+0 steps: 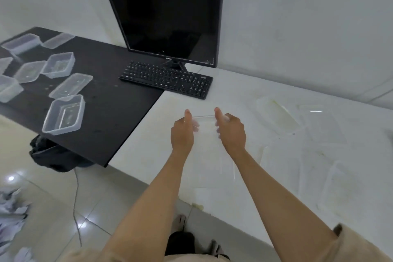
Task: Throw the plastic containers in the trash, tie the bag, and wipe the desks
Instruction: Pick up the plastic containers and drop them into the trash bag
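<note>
A dark monitor [170, 19] stands behind a black keyboard [168, 80]; crumpled paper [10, 215] and a cable [75, 202] lie on the tiled floor [53, 208].

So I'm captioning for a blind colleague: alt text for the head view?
Both hands, left and right, grip a clear container over a white desk. More containers litter a black desk beside a monitor and keyboard.

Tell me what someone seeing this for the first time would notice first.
Probably the two hands, left hand and right hand, gripping a clear plastic container over the white desk in the middle. Next, the dark monitor with its keyboard behind them, and the scatter of empty containers on the black desk to the left.
</note>
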